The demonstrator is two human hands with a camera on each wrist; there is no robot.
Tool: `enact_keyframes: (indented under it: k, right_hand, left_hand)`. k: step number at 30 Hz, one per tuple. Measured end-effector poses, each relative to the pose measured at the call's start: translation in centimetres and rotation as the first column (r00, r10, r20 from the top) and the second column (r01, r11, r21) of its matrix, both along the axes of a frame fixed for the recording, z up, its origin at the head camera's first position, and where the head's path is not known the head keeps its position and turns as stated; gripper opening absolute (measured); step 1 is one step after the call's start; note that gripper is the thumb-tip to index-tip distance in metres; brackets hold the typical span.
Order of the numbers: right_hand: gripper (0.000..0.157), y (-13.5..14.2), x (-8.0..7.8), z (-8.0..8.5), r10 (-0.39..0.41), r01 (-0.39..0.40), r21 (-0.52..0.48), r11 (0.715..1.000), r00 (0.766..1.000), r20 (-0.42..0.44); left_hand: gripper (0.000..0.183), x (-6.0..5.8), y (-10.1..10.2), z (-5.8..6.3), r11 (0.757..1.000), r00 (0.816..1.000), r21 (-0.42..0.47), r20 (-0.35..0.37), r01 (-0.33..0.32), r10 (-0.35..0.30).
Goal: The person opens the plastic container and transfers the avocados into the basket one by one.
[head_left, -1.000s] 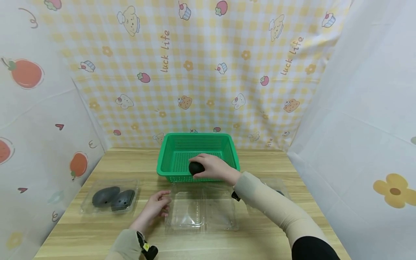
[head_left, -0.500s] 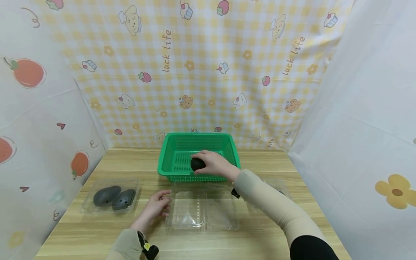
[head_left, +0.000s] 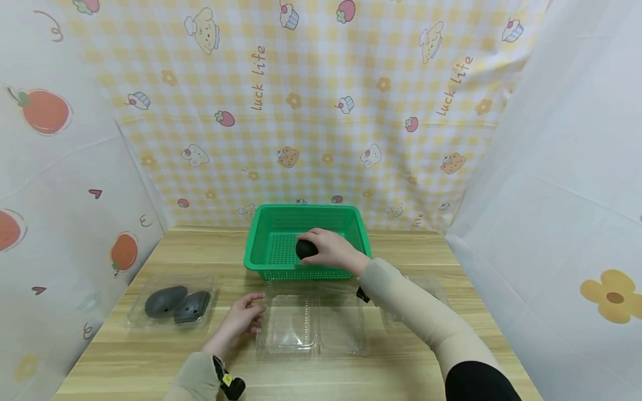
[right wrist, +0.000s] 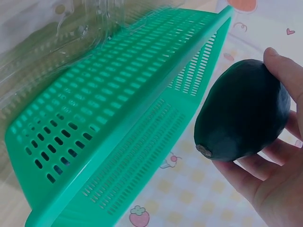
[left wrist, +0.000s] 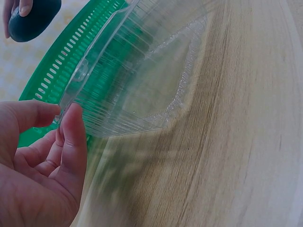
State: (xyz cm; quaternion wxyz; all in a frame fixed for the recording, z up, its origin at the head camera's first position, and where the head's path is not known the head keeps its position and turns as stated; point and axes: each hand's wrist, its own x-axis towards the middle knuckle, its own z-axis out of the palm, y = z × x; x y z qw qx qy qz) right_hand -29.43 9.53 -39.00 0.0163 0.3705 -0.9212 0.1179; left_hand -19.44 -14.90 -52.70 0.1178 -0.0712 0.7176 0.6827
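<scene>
1. Holding position, right hand (head_left: 331, 249): thumb and fingers curve around a near-black, smooth oval fruit (head_left: 306, 249), opened only as wide as the fruit's body. A small brown stem scar on one end shows in the right wrist view.
2. Fruit location: in the air over the green perforated plastic basket (head_left: 286, 268), apart from its front rim. The left wrist view sets it above the rim, against the cloth.
3. Left hand (head_left: 243, 316): thumb and index fingertip nearly together, pinching the edge of a transparent hinged plastic clamshell (head_left: 291, 328); remaining fingers loosely bent.
4. Clamshell: spread open, two halves side by side on the pale wood-grain table (head_left: 296, 384), just in front of the basket.
5. Left side of table: a clear plastic box (head_left: 136, 312) containing two dark grey rounded objects (head_left: 165, 301), side by side.
6. Right side: another clear plastic container (head_left: 426, 283), partly hidden by the beige right sleeve (head_left: 411, 312); its contents cannot be made out fully.
7. Background: yellow-and-white checked cloth (head_left: 321, 128) with cartoon prints, hanging behind the basket.
</scene>
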Motion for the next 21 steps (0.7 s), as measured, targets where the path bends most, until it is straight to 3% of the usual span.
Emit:
enact_keyframes:
  k: [21]
  right_hand:
    - [0.062, 0.1, -1.3, -1.1, -0.023, 0.024, -0.034, 0.999, 0.999, 0.034]
  left_hand:
    - [0.041, 0.0, 0.0, -0.2, 1.000, 1.000, 0.005, -0.004, -0.007, 0.007]
